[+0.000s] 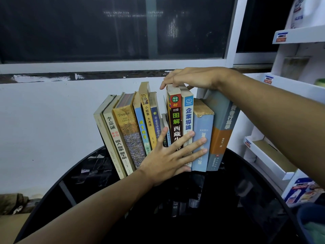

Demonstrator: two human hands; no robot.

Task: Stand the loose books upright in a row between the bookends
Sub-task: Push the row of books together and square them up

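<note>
Pressing left hand (165, 157), fingers spread flat, against lower spines in the row of books (149, 120) standing on round black table (91, 191). Gripping tops of dark-red book (175, 118) and white book (188, 117) with right hand (193, 78), fingers curled over their upper edges. Further right, touching side by side: pale blue book (202, 127), grey-orange book (223, 131) under the wrist.

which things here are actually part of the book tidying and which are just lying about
Part of the job: books in the row; left hand flat on the spines; right hand holding two book tops; black table they stand on. Bookends not visible.
Just lying about: white display shelves; packets on the low shelf; window.
</note>
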